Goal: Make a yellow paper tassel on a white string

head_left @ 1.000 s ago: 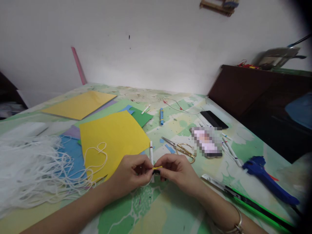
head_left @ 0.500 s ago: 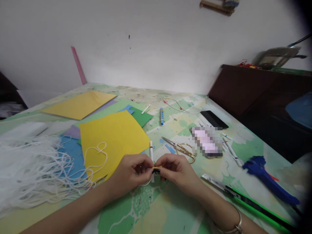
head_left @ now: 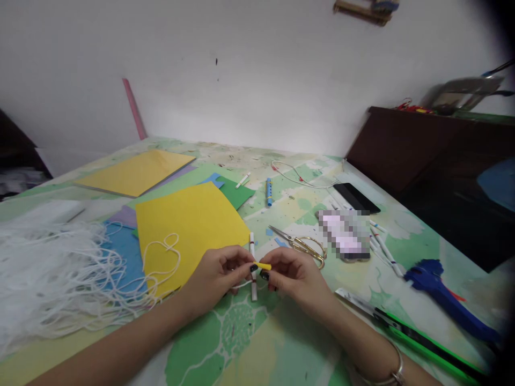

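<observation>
Between the fingertips of both hands is a small yellow roll [head_left: 264,266], probably of paper. My left hand [head_left: 221,273] pinches its left end, and my right hand [head_left: 295,273] has thumb and forefinger at its right end. A white cord [head_left: 241,284] runs by my left fingers; where it ends is hidden. On the table behind the fingertips lies a white stick with dark red bands [head_left: 254,292], partly covered by the hands. Gold-handled scissors [head_left: 308,247] lie beyond my right hand, near small blue scraps [head_left: 280,243].
A yellow sheet [head_left: 189,230] tops other coloured sheets on the left, beside a heap of white cord [head_left: 60,284]. To the right are a phone [head_left: 344,236], a black tablet-like slab [head_left: 357,198], a blue glue gun [head_left: 438,292] and a green utility knife [head_left: 418,338]. A blue roll [head_left: 269,192] lies farther back.
My hands have risen slightly and drawn a little apart, so more of the yellow roll shows between the fingertips. The view has shifted slightly.
</observation>
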{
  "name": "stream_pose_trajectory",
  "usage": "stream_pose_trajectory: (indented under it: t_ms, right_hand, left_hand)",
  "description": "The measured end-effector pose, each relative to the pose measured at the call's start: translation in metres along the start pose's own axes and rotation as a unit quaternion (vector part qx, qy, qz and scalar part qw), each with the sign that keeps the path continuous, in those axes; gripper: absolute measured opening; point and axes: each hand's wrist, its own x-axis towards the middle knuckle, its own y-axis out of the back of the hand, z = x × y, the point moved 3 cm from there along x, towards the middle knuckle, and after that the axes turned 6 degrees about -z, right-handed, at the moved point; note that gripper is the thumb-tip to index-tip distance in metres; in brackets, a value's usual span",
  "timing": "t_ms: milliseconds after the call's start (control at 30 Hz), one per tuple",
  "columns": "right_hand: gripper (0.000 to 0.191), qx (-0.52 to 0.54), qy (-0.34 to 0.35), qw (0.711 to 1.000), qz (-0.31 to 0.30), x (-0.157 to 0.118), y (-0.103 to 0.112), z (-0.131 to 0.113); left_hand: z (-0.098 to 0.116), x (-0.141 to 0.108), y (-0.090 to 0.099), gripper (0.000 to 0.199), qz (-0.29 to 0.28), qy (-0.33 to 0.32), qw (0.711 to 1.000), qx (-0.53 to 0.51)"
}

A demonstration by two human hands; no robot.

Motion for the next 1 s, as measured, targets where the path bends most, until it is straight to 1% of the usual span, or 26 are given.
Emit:
stream_pose_trajectory:
  t_ms: [67,167,267,300,400,500,600,700,767,867,933,1000]
  right_hand:
    - [0.012,-0.009,-0.006,1.000,0.001,0.000,0.001,-0.001]
    - [0.012,-0.004,-0.005,1.000,0.007,0.001,0.002,0.000]
    - [0.024,0.019,0.005,1.000,0.001,0.001,0.001,0.001]
    - [0.023,0.018,0.008,1.000,-0.003,0.001,0.000,0.001]
    - [0.010,-0.009,0.003,1.000,0.000,0.001,0.000,0.000]
    - [0.009,-0.017,-0.006,1.000,0.024,0.002,0.003,-0.001]
    - [0.010,-0.012,-0.005,0.999,0.051,0.005,0.009,-0.002]
    - [0.013,-0.008,-0.003,0.997,0.077,0.008,0.014,-0.002]
    - [0.015,-0.008,-0.001,0.996,0.086,0.010,0.016,-0.001]
    - [0.015,-0.012,0.004,0.995,0.094,0.011,0.018,0.000]
    - [0.014,-0.019,0.012,0.994,0.103,0.010,0.019,0.000]
    - [0.015,-0.025,0.026,0.993,0.111,0.009,0.021,-0.002]
  left_hand:
    - [-0.001,0.001,0.001,0.017,-0.004,0.011,1.000,-0.028]
    - [-0.003,0.001,0.002,0.018,-0.006,0.007,0.999,-0.034]
    - [-0.003,0.001,0.002,0.019,-0.005,-0.001,1.000,-0.020]
    - [-0.002,0.001,0.002,0.020,-0.004,-0.004,1.000,-0.011]
    - [0.001,0.002,0.002,0.018,-0.006,-0.017,0.999,0.029]
    - [0.003,0.003,0.003,0.015,-0.002,-0.017,0.998,0.065]
    - [0.004,0.005,0.012,0.015,0.011,-0.006,0.995,0.101]
    - [0.006,0.011,0.029,0.016,0.020,0.000,0.992,0.125]
    - [0.012,0.019,0.043,0.017,0.016,0.001,0.989,0.149]
    - [0.031,0.034,0.059,0.017,-0.020,-0.005,0.980,0.198]
    - [0.049,0.045,0.064,0.013,-0.057,-0.016,0.973,0.223]
    - [0.067,0.054,0.064,0.011,-0.095,-0.026,0.965,0.244]
